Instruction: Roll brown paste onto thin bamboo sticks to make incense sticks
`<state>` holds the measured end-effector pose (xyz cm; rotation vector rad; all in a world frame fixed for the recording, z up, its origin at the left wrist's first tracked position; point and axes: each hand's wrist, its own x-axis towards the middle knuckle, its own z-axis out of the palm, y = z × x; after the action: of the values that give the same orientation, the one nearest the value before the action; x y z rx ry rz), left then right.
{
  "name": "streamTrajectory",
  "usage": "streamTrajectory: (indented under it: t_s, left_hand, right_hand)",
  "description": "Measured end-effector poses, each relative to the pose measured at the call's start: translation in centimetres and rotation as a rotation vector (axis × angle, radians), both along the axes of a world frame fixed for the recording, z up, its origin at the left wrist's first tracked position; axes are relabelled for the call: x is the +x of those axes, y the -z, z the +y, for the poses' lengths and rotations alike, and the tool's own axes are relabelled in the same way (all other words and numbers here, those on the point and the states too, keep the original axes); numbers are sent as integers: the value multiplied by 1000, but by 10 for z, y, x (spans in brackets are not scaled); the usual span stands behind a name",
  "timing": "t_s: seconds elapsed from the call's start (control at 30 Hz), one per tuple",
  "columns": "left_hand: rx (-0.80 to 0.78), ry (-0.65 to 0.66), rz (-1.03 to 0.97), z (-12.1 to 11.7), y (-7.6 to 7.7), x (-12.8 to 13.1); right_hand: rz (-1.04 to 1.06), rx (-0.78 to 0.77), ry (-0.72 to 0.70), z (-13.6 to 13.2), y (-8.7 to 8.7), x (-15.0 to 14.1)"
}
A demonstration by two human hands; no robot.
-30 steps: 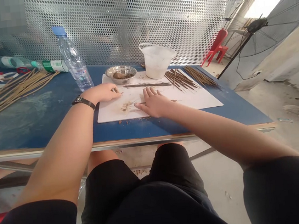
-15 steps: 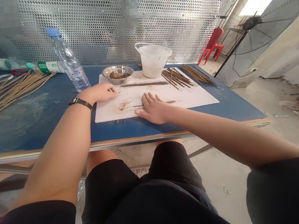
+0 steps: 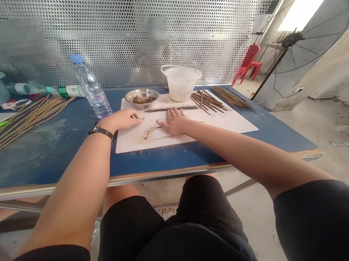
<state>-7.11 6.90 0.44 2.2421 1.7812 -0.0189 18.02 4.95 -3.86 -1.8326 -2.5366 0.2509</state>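
Observation:
My right hand point(image 3: 175, 122) lies flat, fingers spread, on a white board point(image 3: 223, 121) on the blue table point(image 3: 54, 147), pressing down on a thin stick that is mostly hidden beneath it. My left hand point(image 3: 123, 119), with a watch on its wrist, rests curled at the board's left edge; its fingers pinch something small that I cannot make out. A brown smear point(image 3: 146, 134) marks the board between the hands. Just beyond the fingers lies a row of dark sticks point(image 3: 172, 108).
A metal bowl point(image 3: 142, 97) with brown paste and a white plastic tub point(image 3: 181, 82) stand at the board's far edge. Bundles of coated sticks point(image 3: 210, 99) lie right, bare sticks point(image 3: 20, 121) far left. A water bottle point(image 3: 90, 87) stands near. A perforated metal screen point(image 3: 120, 32) backs the table.
My right hand has slid forward across the board, away from me, after having drawn back toward its near edge. The left hand stays put. The camera has tilted slightly.

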Motion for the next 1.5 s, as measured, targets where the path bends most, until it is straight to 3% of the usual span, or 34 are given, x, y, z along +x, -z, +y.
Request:
streamTrajectory:
  t_s: [0.1, 0.3, 0.4, 0.5, 0.67, 0.77, 0.87, 1.07, 1.17, 1.5]
  left_hand:
    - [11, 15, -1, 5, 3, -3]
    - [28, 7, 6, 9, 3, -4]
    - [-2, -15, 11, 5, 0, -2]
    - [-22, -25, -4, 1, -2, -2]
    - [-11, -6, -19, 0, -1, -2]
    - [-12, -1, -19, 0, 0, -2]
    - [-7, 7, -15, -1, -1, -2]
    - [-3, -9, -11, -1, -3, 0]
    - [-5, -27, 0, 0, -4, 0]
    - [-21, -9, -17, 7, 3, -8]
  right_hand:
    - [10, 7, -35, -9, 2, 5]
    - [-4, -48, -70, -72, -3, 16]
    - [-1, -50, -75, -88, -4, 17]
    - [-40, -50, -63, -75, -5, 14]
    - [-108, -67, 3, -25, -7, 6]
    - [-114, -53, 6, -14, -9, 4]
    - [-113, -12, -27, -27, -7, 9]
    - [-64, 16, -130, -78, 0, 29]
    - [-45, 17, -146, -86, 1, 32]
    - [-78, -9, -66, -8, -3, 18]
